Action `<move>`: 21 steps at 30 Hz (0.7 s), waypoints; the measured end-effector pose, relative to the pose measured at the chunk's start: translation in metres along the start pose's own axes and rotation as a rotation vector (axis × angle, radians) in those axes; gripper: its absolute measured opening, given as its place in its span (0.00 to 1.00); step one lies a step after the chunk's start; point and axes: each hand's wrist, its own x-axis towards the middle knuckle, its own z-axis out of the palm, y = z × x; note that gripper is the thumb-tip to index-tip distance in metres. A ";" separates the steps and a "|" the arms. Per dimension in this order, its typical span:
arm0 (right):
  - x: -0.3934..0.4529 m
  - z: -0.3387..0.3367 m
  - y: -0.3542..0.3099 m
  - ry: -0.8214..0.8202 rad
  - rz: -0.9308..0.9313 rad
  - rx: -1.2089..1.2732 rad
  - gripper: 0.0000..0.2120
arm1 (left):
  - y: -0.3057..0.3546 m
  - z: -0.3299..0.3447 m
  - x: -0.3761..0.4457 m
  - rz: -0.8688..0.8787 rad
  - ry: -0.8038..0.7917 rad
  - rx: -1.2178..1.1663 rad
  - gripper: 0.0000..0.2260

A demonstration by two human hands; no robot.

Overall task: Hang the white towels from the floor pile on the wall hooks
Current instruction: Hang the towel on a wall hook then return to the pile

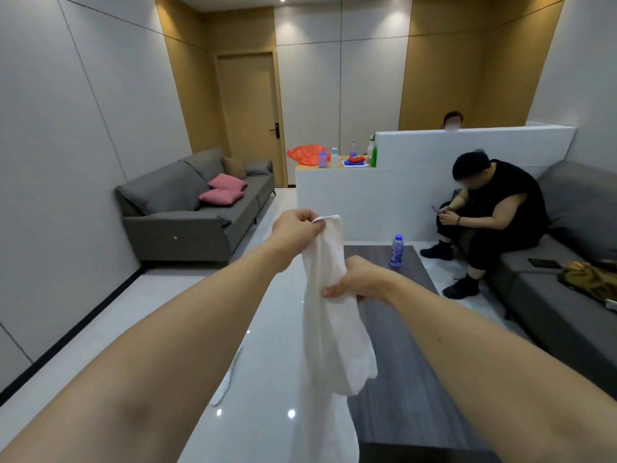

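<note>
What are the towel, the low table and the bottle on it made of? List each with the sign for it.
Towel: soft white woven cloth, likely cotton; it hangs limp and creased from the left hand and right hand.
Low table: dark grey wood-grain top, matte; possibly laminate, as streaks run lengthwise.
Bottle: clear plastic by its look, blue cap and label.
</note>
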 end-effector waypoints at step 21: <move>0.021 -0.109 0.051 -0.090 0.333 -0.678 0.25 | -0.020 0.060 0.061 -0.047 -0.098 0.453 0.14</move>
